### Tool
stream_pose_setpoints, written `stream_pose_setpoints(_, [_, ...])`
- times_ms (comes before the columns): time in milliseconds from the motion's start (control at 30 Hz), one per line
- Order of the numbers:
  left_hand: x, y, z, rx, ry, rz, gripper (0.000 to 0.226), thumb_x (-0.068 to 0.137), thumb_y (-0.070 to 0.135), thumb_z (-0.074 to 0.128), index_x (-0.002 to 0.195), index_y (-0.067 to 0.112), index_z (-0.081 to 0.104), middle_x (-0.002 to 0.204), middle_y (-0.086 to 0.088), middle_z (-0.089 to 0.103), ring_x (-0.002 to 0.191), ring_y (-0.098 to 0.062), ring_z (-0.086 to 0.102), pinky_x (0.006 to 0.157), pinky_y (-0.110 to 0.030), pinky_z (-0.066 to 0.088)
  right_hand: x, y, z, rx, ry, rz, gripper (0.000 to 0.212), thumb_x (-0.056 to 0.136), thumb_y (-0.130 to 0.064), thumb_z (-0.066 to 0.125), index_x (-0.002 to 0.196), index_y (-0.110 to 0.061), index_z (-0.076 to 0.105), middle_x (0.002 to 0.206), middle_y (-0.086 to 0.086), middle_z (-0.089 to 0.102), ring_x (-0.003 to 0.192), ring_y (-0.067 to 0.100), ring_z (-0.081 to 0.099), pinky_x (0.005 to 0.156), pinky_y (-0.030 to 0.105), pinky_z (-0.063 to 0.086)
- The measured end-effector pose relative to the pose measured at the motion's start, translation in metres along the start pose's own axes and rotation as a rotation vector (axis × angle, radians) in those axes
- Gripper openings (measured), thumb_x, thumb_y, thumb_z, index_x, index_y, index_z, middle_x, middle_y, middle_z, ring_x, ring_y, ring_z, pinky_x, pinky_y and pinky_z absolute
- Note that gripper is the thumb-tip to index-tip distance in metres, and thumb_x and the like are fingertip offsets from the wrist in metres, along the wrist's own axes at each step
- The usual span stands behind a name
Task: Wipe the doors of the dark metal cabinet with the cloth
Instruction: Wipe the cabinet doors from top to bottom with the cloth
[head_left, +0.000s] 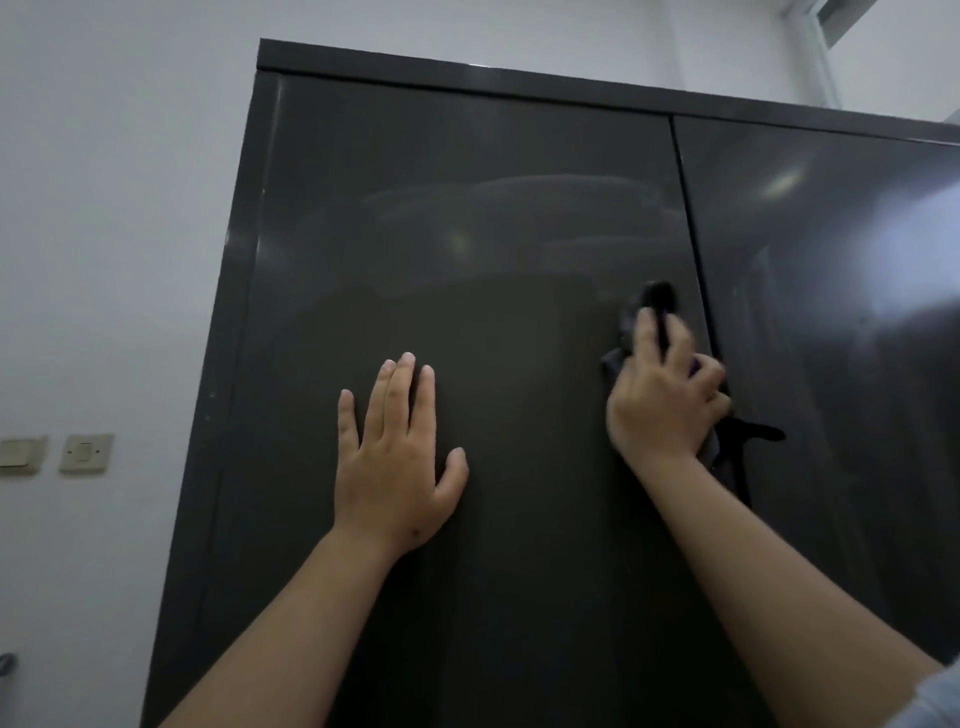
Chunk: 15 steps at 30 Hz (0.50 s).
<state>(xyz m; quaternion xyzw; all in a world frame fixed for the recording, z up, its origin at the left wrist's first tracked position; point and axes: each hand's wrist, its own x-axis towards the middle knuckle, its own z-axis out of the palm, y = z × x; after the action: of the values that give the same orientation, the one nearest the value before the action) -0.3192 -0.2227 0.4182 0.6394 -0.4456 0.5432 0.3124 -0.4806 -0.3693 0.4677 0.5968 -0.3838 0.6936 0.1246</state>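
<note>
The dark metal cabinet (467, 218) fills the view, with a left door and a right door (831, 260) meeting at a vertical seam. My left hand (395, 457) lies flat on the left door, fingers straight and pointing up. My right hand (665, 395) grips a dark grey cloth (631, 322) bunched against the left door's right edge, close to the seam. Part of the cloth is hidden under the fingers. A black door handle (748, 434) sticks out just below and right of this hand.
A white wall (114, 208) lies left of the cabinet, with two beige switches (85, 453) on it at hand height. A window frame (826, 31) shows at the top right. The cabinet's top edge (519, 78) runs above the doors.
</note>
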Motion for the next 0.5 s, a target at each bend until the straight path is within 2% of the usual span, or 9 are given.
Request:
stream_pose_setpoints(100, [0.004, 0.014, 0.005, 0.002, 0.000, 0.002, 0.078, 0.088, 0.046, 0.038, 0.150, 0.013, 0.003, 0.157, -0.004, -0.006, 0.141, -0.015, -0.016, 0.108, -0.042, -0.018, -0.025, 0.002, -0.003, -0.070, 0.068, -0.616, 0.048, 0.088, -0.026, 0.047, 0.136, -0.033, 0.049, 0.142, 0.009, 0.046, 0.098, 0.040, 0.053, 0.074, 0.044, 0.042])
stream_pose_setpoints(133, [0.005, 0.019, 0.006, 0.006, -0.003, 0.012, 0.077, 0.088, 0.046, 0.036, 0.150, 0.014, 0.001, 0.157, -0.003, -0.008, 0.140, -0.012, -0.019, 0.108, -0.042, -0.018, -0.027, 0.007, -0.004, -0.088, 0.068, -0.761, 0.048, 0.087, -0.026, 0.043, 0.133, -0.035, 0.052, 0.139, 0.009, 0.050, 0.096, 0.038, 0.056, 0.071, 0.042, 0.043])
stream_pose_setpoints(167, [0.006, 0.022, 0.008, 0.011, -0.007, 0.023, 0.077, 0.089, 0.046, 0.035, 0.149, 0.015, 0.000, 0.157, -0.002, -0.009, 0.137, -0.010, -0.022, 0.108, -0.042, -0.018, -0.023, 0.012, -0.006, -0.100, 0.060, -0.829, 0.048, 0.087, -0.026, 0.038, 0.131, -0.036, 0.054, 0.138, 0.008, 0.051, 0.096, 0.037, 0.057, 0.070, 0.041, 0.044])
stream_pose_setpoints(233, [0.008, 0.029, 0.011, 0.015, -0.005, 0.034, 0.075, 0.088, 0.048, 0.029, 0.149, 0.016, 0.000, 0.157, 0.000, -0.008, 0.135, -0.008, -0.024, 0.108, -0.043, -0.019, -0.010, 0.027, -0.007, -0.135, 0.052, -0.752, 0.049, 0.086, -0.025, 0.038, 0.131, -0.035, 0.054, 0.138, 0.006, 0.051, 0.098, 0.038, 0.057, 0.071, 0.042, 0.044])
stream_pose_setpoints(300, [0.008, 0.031, 0.011, 0.012, 0.002, 0.022, 0.076, 0.082, 0.049, 0.019, 0.149, 0.014, 0.007, 0.158, -0.001, 0.000, 0.138, -0.010, -0.016, 0.109, -0.045, -0.016, 0.005, 0.043, -0.006, -0.117, 0.055, -0.469, 0.051, 0.087, -0.017, 0.045, 0.135, -0.033, 0.049, 0.144, 0.008, 0.044, 0.104, 0.041, 0.050, 0.077, 0.046, 0.042])
stream_pose_setpoints(400, [0.006, 0.032, 0.011, 0.023, 0.019, 0.023, 0.076, 0.080, 0.046, 0.020, 0.147, 0.009, 0.022, 0.155, -0.006, 0.016, 0.140, -0.017, 0.002, 0.111, -0.051, -0.001, 0.027, 0.059, -0.004, 0.002, 0.023, -0.023, 0.055, 0.093, -0.014, 0.046, 0.143, -0.035, 0.036, 0.152, 0.009, 0.026, 0.114, 0.041, 0.034, 0.088, 0.049, 0.033])
stream_pose_setpoints(433, [0.006, 0.033, 0.012, 0.037, 0.018, 0.022, 0.076, 0.080, 0.046, 0.021, 0.146, 0.008, 0.023, 0.155, -0.007, 0.017, 0.140, -0.018, 0.004, 0.110, -0.052, 0.002, 0.030, 0.057, -0.003, 0.015, 0.014, 0.031, 0.055, 0.094, -0.015, 0.044, 0.144, -0.036, 0.034, 0.153, 0.008, 0.023, 0.115, 0.041, 0.031, 0.089, 0.048, 0.032])
stream_pose_setpoints(500, [0.006, 0.034, 0.012, 0.057, 0.012, 0.015, 0.075, 0.080, 0.045, 0.023, 0.145, 0.007, 0.026, 0.154, -0.008, 0.020, 0.140, -0.020, 0.007, 0.110, -0.055, 0.006, 0.027, 0.043, -0.004, 0.030, 0.005, -0.016, 0.053, 0.094, -0.017, 0.042, 0.143, -0.034, 0.036, 0.153, 0.009, 0.024, 0.113, 0.040, 0.033, 0.088, 0.048, 0.033])
